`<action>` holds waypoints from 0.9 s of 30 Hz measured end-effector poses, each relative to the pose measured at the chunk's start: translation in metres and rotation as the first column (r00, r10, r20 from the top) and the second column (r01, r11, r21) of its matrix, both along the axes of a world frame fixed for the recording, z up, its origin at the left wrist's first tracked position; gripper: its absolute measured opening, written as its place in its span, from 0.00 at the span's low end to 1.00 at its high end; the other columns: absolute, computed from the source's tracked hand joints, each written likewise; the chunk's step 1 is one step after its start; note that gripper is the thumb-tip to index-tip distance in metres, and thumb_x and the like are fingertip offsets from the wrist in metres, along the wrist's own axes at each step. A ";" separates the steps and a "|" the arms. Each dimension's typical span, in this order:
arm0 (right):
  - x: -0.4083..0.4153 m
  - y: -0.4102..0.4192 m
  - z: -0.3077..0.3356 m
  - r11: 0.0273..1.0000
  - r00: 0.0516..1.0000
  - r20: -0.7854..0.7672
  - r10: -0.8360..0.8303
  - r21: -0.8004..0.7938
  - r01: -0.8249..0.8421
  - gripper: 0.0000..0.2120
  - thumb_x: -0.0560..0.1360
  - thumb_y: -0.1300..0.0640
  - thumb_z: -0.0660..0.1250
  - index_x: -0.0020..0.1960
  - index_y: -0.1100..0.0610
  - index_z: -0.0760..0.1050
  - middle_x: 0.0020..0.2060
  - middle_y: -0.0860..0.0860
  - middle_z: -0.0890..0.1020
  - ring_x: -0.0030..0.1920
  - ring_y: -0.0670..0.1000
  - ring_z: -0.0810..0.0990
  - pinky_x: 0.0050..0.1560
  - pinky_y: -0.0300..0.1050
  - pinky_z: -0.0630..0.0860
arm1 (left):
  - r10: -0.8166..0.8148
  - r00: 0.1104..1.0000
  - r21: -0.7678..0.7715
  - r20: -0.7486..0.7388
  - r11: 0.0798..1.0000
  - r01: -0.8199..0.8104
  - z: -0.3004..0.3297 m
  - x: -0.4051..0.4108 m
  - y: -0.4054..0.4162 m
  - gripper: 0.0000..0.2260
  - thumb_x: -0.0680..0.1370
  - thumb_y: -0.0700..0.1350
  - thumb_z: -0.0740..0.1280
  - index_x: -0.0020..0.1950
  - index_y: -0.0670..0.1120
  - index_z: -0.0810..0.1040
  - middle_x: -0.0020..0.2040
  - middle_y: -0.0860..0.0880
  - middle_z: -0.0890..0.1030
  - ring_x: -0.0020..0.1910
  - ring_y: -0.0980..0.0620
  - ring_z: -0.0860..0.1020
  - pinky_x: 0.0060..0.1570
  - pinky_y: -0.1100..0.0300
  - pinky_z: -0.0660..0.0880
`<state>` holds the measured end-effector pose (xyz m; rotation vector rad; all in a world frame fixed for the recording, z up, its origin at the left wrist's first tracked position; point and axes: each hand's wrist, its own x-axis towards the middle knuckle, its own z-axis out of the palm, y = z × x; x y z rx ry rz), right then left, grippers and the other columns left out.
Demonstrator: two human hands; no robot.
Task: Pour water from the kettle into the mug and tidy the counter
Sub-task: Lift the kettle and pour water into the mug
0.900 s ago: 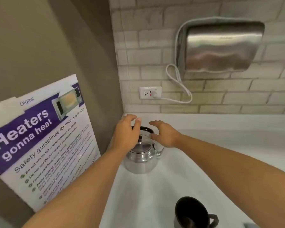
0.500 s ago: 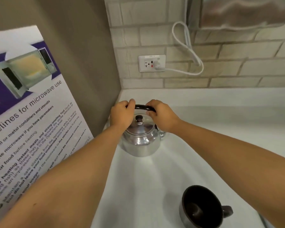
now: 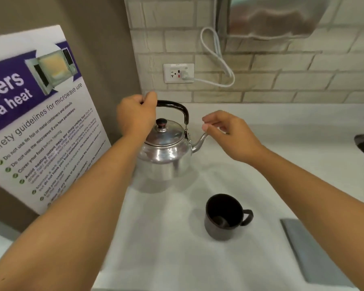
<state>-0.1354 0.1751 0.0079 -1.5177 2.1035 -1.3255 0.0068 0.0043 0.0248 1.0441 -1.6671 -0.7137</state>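
Left hand clenched on kettle handle near counter's back-left corner; right hand loosely curled, empty — carry level to mug.

Left: we are seeing the poster crowding the kettle.
Front: bare bench is lying open between kettle and mug.
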 end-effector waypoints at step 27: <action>0.043 0.108 -0.142 0.884 0.779 0.468 -0.418 0.011 0.467 0.20 0.80 0.52 0.55 0.30 0.55 0.58 0.26 0.50 0.64 0.30 0.50 0.63 0.36 0.48 0.65 | -0.017 0.998 -0.062 0.063 0.998 0.021 -0.020 0.064 0.106 0.17 0.67 0.50 0.63 0.20 0.46 0.64 0.17 0.53 0.64 0.19 0.55 0.63 0.19 0.67 0.59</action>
